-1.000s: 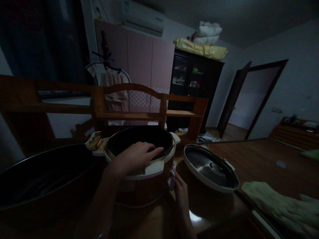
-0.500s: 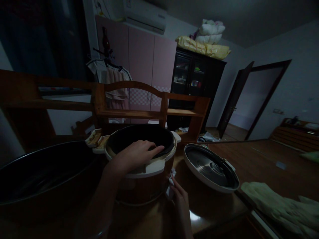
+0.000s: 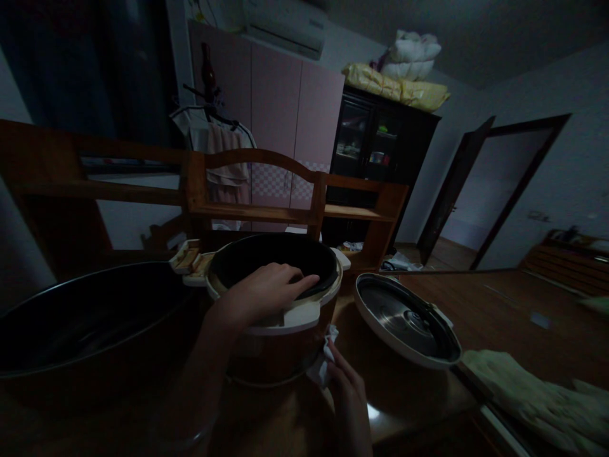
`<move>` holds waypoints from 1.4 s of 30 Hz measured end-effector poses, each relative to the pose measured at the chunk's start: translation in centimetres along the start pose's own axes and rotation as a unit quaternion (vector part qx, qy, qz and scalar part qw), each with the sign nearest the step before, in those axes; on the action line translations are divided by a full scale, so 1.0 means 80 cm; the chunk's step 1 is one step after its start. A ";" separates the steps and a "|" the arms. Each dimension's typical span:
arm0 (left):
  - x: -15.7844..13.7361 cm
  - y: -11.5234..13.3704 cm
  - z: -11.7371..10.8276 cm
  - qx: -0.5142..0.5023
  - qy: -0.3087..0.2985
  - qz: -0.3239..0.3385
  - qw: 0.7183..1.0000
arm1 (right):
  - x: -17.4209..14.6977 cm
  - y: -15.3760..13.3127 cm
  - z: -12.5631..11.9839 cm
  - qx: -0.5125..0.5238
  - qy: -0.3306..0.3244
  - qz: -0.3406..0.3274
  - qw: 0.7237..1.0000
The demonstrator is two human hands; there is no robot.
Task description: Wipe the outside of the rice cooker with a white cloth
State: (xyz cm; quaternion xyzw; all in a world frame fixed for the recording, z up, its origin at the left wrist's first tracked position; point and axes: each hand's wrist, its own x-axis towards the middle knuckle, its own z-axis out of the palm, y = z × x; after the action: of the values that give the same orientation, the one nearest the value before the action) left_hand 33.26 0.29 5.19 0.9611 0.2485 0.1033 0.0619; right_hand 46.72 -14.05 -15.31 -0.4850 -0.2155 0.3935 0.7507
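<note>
A rice cooker (image 3: pixel 280 352) with a brown body and white rim stands on the wooden table. Its black inner pot (image 3: pixel 247 254) is uncovered. Over the cooker's front rim lies my left hand (image 3: pixel 266 289), fingers curled down into the pot and partly hidden, thumb stretched to the right; it grips the cooker there. Low on the right, my right hand (image 3: pixel 349 381) pinches a crumpled white tissue (image 3: pixel 323 365) against the cooker's lower side. The round lid (image 3: pixel 404 320) rests to the right of the cooker, its metal inner face up.
A large dark pot (image 3: pixel 90 317) stands at the left, close to the cooker. Behind runs a wooden shelf rack (image 3: pixel 257 212). Pale green cloth (image 3: pixel 523 387) lies at the lower right, beyond the table edge. A pink wardrobe (image 3: pixel 273 108) and an open door (image 3: pixel 457 184) are farther off.
The view has shifted slightly, so everything sits a little farther right. My right hand and the tissue have moved slightly along the cooker's side. My left hand stays on the rim.
</note>
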 end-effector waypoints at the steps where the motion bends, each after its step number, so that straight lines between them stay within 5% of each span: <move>1: -0.001 0.001 -0.001 -0.002 -0.004 -0.002 1.000 | -0.001 -0.001 -0.001 -0.002 0.001 0.001 1.000; 5: 0.000 0.001 -0.001 -0.006 -0.001 0.001 1.000 | -0.003 -0.018 0.000 -0.032 -0.002 -0.027 0.999; 11: 0.001 -0.002 0.003 0.026 0.003 0.011 1.000 | -0.013 -0.061 0.042 -0.102 -0.001 -0.168 0.980; 17: 0.000 -0.003 0.002 0.050 0.002 0.043 0.998 | -0.016 -0.037 0.048 -0.188 -0.047 -0.251 0.948; 21: 0.000 -0.002 0.002 0.023 0.010 0.025 0.999 | -0.018 -0.007 0.041 -0.274 -0.078 -0.360 0.888; 26: -0.002 0.001 0.000 -0.023 0.006 -0.005 1.000 | -0.020 0.007 0.046 -0.364 -0.112 -0.501 0.777; 31: 0.000 -0.003 0.003 -0.024 0.010 0.004 1.000 | -0.025 -0.012 0.058 -0.452 -0.230 -0.547 0.667; 34: 0.001 -0.005 0.004 -0.040 0.019 -0.009 0.999 | -0.029 -0.025 0.063 -0.477 -0.265 -0.535 0.645; 42: 0.000 -0.003 0.003 -0.053 0.013 -0.021 0.998 | -0.029 -0.022 0.069 -0.484 -0.259 -0.538 0.640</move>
State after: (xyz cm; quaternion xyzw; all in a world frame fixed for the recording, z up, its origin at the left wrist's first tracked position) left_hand 33.24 0.49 4.95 0.9495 0.2637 0.1278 0.1120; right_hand 42.11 -13.18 -11.20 -0.4561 -0.7835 -0.1309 0.4011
